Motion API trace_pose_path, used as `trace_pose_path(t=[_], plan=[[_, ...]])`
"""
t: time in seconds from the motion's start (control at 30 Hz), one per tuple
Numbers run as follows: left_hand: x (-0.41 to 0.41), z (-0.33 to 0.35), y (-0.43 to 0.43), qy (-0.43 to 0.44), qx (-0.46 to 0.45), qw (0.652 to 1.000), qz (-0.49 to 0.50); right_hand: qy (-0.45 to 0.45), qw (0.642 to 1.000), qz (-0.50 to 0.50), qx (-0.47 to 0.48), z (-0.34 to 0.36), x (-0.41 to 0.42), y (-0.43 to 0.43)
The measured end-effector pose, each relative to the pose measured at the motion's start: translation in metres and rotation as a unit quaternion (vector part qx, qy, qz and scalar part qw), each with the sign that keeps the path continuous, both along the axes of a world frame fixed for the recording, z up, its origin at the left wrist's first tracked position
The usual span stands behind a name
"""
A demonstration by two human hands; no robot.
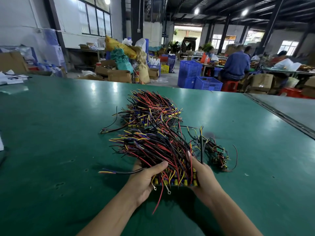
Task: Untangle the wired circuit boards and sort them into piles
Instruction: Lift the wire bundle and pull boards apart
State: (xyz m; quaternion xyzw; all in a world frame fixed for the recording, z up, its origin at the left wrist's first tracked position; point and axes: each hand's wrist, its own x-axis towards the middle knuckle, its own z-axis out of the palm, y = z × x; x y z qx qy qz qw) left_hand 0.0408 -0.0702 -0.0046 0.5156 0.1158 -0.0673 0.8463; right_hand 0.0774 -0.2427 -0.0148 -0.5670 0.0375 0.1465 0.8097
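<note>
Board bundle (162,150) in left hand (144,181), right hand (203,176), carton (260,82) print blurred

Table top (51,133) dark green, glossy, a few pale scuffs. Near bundle (162,150): wires red, black, yellow and purple mixed. Its boards (175,182) blue-edged with yellow parts. Far pile (153,108) same red/black/yellow/purple mix, yellow blocks. Small pile (216,157) on the right mostly black and red, with one green board (220,149). Background: crates (189,72) blue, small crate (164,68) yellow, stool (230,86) red, seated person's jacket (237,65) blue, sack (119,46) yellow, bags (122,62) teal, cardboard boxes (119,75) brown.
</note>
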Motion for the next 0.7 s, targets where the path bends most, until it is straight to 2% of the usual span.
trace_pose_path(t=[0.27, 0.7], plan=[[0.0024, -0.0032, 0.0036, -0.006, -0.06, 0.998, -0.019, -0.005, 0.999, -0.023, 0.03, 0.0, 0.0011, -0.0009], [0.0039, -0.0057, 0.0071, 0.016, -0.088, 0.995, -0.044, 0.01, 0.997, -0.061, 0.042, -0.004, 0.0027, 0.0019]])
